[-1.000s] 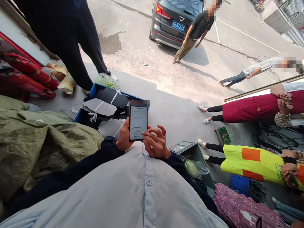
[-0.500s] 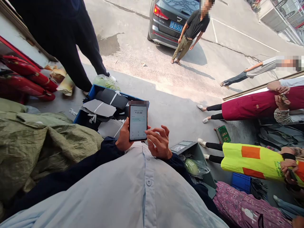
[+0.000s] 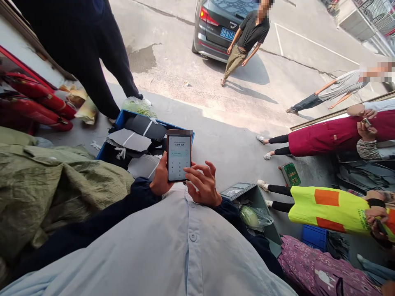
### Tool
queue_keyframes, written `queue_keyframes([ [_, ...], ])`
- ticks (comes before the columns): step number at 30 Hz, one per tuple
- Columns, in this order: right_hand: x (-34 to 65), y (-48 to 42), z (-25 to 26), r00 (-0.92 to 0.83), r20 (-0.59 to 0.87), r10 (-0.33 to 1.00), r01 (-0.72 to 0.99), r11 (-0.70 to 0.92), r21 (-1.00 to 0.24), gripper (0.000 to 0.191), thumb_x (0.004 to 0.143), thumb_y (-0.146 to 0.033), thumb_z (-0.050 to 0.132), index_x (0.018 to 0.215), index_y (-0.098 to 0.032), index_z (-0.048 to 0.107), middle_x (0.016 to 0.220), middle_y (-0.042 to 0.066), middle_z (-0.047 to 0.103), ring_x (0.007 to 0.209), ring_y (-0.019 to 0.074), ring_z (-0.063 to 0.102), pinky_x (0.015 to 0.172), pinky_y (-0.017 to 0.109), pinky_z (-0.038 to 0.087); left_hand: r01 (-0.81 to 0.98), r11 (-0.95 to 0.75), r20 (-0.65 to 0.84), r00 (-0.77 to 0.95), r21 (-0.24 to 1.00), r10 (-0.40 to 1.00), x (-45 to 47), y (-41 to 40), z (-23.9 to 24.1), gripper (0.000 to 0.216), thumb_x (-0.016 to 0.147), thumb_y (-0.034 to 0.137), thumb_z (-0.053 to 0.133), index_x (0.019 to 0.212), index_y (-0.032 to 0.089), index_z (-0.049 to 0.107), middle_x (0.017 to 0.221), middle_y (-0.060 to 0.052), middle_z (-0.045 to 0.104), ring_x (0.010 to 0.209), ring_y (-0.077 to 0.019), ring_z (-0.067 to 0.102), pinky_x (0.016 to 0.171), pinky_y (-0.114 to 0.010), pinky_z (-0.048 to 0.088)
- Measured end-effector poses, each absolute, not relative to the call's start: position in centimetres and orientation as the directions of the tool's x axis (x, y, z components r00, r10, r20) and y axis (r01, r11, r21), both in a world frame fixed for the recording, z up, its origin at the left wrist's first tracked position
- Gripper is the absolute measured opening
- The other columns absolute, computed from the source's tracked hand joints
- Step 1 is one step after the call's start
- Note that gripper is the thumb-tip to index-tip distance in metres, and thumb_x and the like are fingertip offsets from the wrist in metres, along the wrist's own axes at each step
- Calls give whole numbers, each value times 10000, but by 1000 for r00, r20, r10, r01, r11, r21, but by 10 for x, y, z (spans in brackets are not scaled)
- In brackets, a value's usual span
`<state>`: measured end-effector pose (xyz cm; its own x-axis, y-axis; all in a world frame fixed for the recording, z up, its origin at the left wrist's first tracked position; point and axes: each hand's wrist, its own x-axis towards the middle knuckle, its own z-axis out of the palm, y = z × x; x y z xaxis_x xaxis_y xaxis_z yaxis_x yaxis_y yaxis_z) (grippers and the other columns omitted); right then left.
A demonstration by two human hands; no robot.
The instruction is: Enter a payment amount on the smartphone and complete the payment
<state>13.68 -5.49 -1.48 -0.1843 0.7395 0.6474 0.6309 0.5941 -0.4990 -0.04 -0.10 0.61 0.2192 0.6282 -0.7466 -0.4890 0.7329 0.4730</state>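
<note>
My left hand is wrapped round the left edge of a phone held upright in front of my chest. Its lit screen shows an amount and a number pad. My right hand hovers at the phone's right side, fingers curled and apart, the thumb reaching over the lower part of the screen. It holds nothing. Both arms wear dark sleeves over a pale blue shirt.
A blue crate with grey and black sheets lies on the floor beyond the phone. A green tarpaulin sits at left, red cylinders behind it. A grey bin holds a bagged cabbage. Several people stand at right, one by a parked car.
The phone's screen went from a list to an amount page, then a number pad appeared. My right thumb has moved in over the pad. The people near the car shifted slightly.
</note>
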Motion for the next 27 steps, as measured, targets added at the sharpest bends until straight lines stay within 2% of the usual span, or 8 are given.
queue_keyframes([
  [7, 131, -48, -15, -220, 616, 757, 665, 578, -473, 124, 906, -215, 473, 988, -161, 549, 1126, 7, 659, 1086, 187, 548, 1103, 453, 239, -497, 726, -755, 193, 476, 627, 3, 0, 8, 582, 987, 459, 183, 1200, 125, 609, 967, -77, 723, 891, -187, 679, 848, -308, 530],
  [11, 131, -45, -14, -223, 613, 758, 679, 572, -461, 118, 900, -217, 485, 967, -160, 564, 1113, 3, 663, 1111, 184, 539, 1121, 444, 223, -497, 727, -753, 198, 474, 627, 3, -1, 8, 555, 989, 435, 190, 1211, 146, 608, 964, -65, 723, 878, -179, 681, 839, -295, 530],
  [15, 134, -48, -13, -208, 625, 753, 653, 582, -484, 105, 883, -214, 492, 919, -171, 580, 1073, -7, 675, 1084, 157, 554, 1135, 425, 231, -501, 722, -745, 205, 478, 635, 2, -1, 7, 561, 979, 462, 205, 1236, 144, 590, 963, -74, 723, 878, -193, 681, 843, -318, 531],
  [22, 136, -56, -14, -253, 684, 685, 583, 672, -457, 99, 861, -210, 495, 832, -168, 580, 986, -28, 692, 1028, 141, 576, 1120, 411, 271, -470, 707, -644, 322, 528, 694, -2, 0, 8, 683, 958, 533, 124, 1116, 100, 628, 905, -135, 721, 831, -234, 687, 778, -355, 546],
  [27, 134, -53, -13, -252, 664, 704, 612, 648, -454, 82, 855, -196, 509, 817, -167, 575, 978, -31, 693, 1012, 131, 575, 1117, 392, 279, -485, 719, -674, 306, 498, 673, 0, 0, 6, 688, 960, 521, 141, 1197, 73, 605, 921, -150, 718, 857, -252, 684, 812, -391, 540],
])
